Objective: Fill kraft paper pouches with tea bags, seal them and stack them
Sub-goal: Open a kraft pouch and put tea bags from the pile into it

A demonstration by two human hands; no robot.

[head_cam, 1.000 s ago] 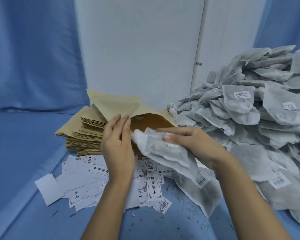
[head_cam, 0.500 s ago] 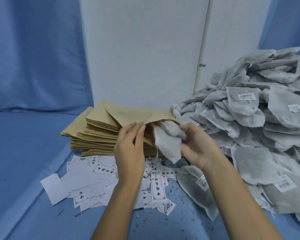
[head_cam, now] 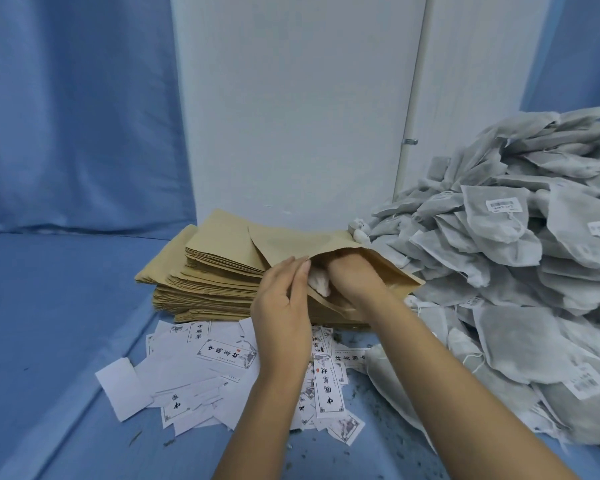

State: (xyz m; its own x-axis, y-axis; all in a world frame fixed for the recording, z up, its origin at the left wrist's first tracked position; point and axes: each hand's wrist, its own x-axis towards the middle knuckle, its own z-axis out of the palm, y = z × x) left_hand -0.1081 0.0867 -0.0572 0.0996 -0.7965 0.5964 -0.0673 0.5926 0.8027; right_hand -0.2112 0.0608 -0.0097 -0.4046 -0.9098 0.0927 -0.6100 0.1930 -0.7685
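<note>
Matt tan kraft paper for the open pouch and the stack of pouches. Fuzzy grey-white mesh cloth for the tea bag and the heap of tea bags. Smooth printed paper for the labels. Matt blue cloth over the desk.

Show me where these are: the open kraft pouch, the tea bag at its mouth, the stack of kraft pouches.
open kraft pouch [head_cam: 291, 242], head view, on its upper panel.
tea bag [head_cam: 318, 284], head view, white part at the pouch mouth.
stack of kraft pouches [head_cam: 205, 289], head view, its layered front edges.
</note>
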